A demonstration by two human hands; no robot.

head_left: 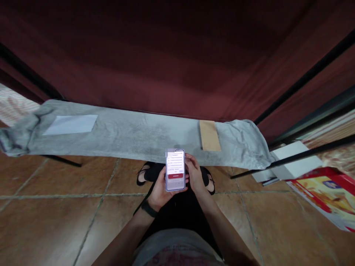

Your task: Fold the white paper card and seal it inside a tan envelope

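Note:
A smartphone (175, 181) with a lit screen lies in my left hand (161, 192), held over my lap. The screen shows lines of text and a red button, too small to read. My left fingertips wrap round the phone's right edge. Beside that edge is my right hand (194, 173), its fingers loosely bent and slightly apart; whether they touch the phone I cannot tell. Just beyond the phone stretches a long narrow surface covered with grey cloth (133, 129). A tan rectangular piece (210, 136) lies on the cloth at the right, and a white sheet (71, 124) at the left.
A dark red panel (155, 74) rises behind the cloth. Black metal bars (310, 75) slant at the right. White boxes (296, 160) and a red and yellow box (330, 195) stand at the right. Brown tiles (91, 207) form the floor.

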